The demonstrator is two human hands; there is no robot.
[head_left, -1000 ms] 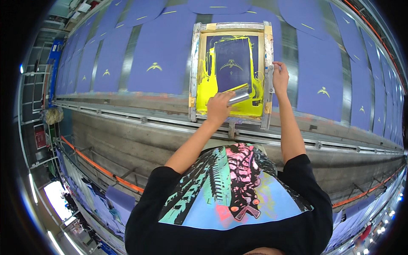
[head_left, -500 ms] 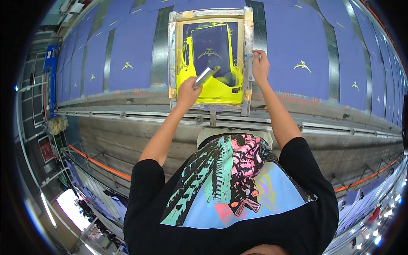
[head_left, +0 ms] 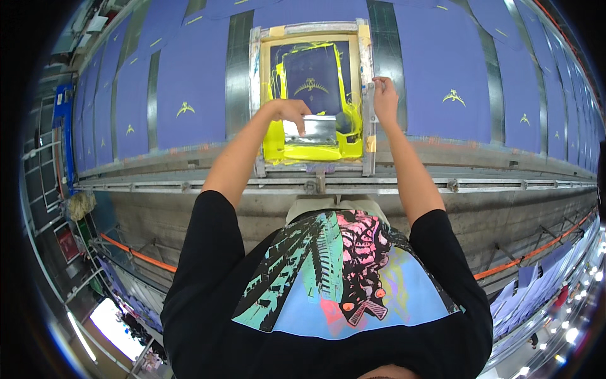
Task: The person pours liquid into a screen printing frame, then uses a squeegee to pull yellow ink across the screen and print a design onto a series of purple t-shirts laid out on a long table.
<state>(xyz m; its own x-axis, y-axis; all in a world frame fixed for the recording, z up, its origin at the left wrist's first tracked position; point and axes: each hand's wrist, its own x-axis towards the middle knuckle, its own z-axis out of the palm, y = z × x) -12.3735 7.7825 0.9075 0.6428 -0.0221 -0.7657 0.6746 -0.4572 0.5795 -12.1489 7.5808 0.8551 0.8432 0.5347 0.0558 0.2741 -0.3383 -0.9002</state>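
A screen-printing frame (head_left: 254, 88) lies on the long table, its mesh smeared with bright yellow ink (head_left: 306, 153) that is thickest at the near end. My left hand (head_left: 289, 112) is closed on a shiny metal squeegee (head_left: 319, 131), which stretches across the near half of the mesh over the ink. The squeegee's lower edge is hidden, so I cannot tell how firmly it touches. At the frame's right side, my right hand (head_left: 386, 101) has its fingers closed at the rail. A small yellow arched motif (head_left: 310, 85) shows in the mesh beyond the squeegee.
Purple fabric panels (head_left: 442, 50) with yellow motifs lie on both sides, with dark table strips (head_left: 238, 69) between them. A metal rail (head_left: 404, 187) runs along the table's near edge. Behind me are an orange bar (head_left: 136, 252) and more purple panels (head_left: 527, 290).
My left hand has turned the squeegee from a steep slant to lying crosswise, its broad face showing over the near ink. My right hand stays at the frame's right rail.
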